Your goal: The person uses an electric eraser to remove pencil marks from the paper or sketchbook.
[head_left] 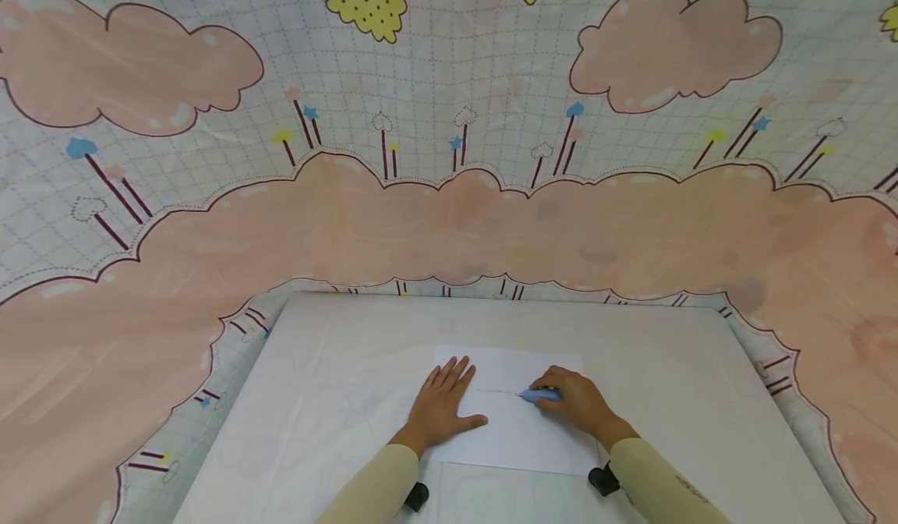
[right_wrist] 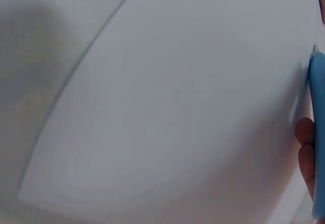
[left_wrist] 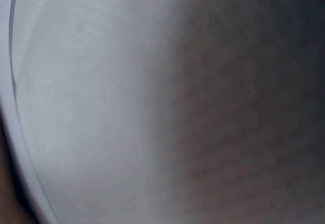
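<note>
Your right hand (head_left: 581,403) pinches a blue tool (head_left: 543,394); left hand (head_left: 436,411) spread on paper (head_left: 515,444); sleeve print (head_left: 692,489) unreadable.

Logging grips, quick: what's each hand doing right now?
Left hand: open, resting on the white paper.
Right hand: closed, holding the blue pen-like tool.

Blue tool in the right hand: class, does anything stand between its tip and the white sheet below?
Nothing visible does. The right hand holds the blue tool with its tip at the faint line on the white sheet. The left hand lies spread over the sheet's left edge, away from the tip.
</note>
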Available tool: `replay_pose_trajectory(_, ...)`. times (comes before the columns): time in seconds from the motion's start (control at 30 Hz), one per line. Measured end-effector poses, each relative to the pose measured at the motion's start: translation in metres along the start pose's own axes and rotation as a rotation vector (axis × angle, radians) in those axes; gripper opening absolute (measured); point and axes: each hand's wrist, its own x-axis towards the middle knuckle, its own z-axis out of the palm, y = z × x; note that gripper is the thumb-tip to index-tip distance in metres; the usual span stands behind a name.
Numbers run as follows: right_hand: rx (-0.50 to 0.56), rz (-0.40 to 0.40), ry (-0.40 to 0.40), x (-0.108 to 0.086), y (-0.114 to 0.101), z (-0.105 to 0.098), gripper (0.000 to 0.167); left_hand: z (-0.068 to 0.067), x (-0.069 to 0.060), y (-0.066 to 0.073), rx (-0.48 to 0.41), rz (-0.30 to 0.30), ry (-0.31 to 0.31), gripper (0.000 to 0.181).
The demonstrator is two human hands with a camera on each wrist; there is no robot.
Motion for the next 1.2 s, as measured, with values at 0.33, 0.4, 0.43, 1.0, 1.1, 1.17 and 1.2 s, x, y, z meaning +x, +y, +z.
replay_pose_trajectory(0.33,-0.022,0.006,-0.01,-0.002,-0.001,-0.002,0.018,0.005,0.001,-0.001,0.013,0.01,0.025,0.098)
replay_pose_trajectory(0.4,-0.024,0.01,-0.005,-0.004,0.0,-0.005,0.018,0.004,0.001,-0.001,0.009,0.01,0.02,0.098)
replay_pose_trajectory(0.43,-0.022,0.013,-0.003,-0.005,0.0,-0.006,0.018,0.003,0.001,0.0,0.003,0.008,0.016,0.098)
replay_pose_trajectory(1.0,0.034,0.03,0.006,-0.01,0.006,-0.007,0.018,0.005,-0.001,-0.001,-0.03,0.011,0.045,0.095)
replay_pose_trajectory(1.1,0.044,0.037,-0.009,-0.008,0.005,-0.006,0.018,0.005,-0.001,-0.001,-0.022,0.006,0.039,0.096)
replay_pose_trajectory(1.17,0.044,0.035,-0.013,-0.007,0.006,-0.005,0.019,0.005,0.0,-0.001,-0.011,0.006,0.04,0.096)
replay_pose_trajectory(1.2,0.043,0.033,-0.015,-0.007,0.006,-0.004,0.019,0.006,0.0,-0.001,-0.005,0.006,0.041,0.097)
